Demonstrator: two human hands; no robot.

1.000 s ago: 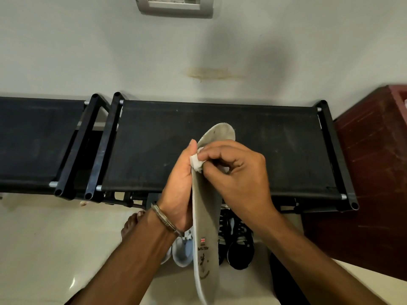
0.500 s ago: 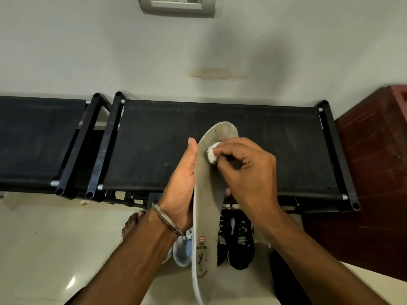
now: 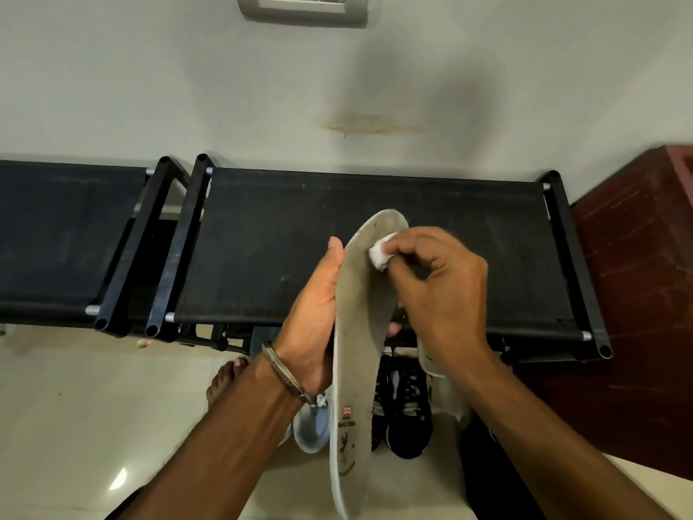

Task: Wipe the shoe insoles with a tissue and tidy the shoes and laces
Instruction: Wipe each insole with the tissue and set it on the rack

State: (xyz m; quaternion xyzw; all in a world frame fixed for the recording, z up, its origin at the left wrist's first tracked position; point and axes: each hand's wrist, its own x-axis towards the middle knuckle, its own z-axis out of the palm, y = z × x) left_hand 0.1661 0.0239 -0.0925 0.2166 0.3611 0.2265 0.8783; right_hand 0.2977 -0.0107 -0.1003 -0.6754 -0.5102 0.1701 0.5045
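A long grey insole [image 3: 358,332] stands on edge in front of me, toe end up, with a small printed flag near its heel. My left hand [image 3: 313,317] grips it from the left side, thumb along the edge. My right hand [image 3: 438,290] pinches a small wad of white tissue [image 3: 378,255] and presses it on the insole near the toe. Below on the floor stand black sneakers [image 3: 408,414] with grey laces and a white shoe [image 3: 313,422], partly hidden by my arms and the insole.
A black fabric shoe rack [image 3: 262,242] runs along the wall, with a second black fabric shoe rack [image 3: 56,234] to its left. A dark red cabinet [image 3: 637,287] stands on the right. A bare foot [image 3: 225,380] rests on the pale tiled floor [image 3: 75,425].
My right hand has slid the tissue up the insole from its upper middle toward the toe end. My left hand keeps its hold on the insole.
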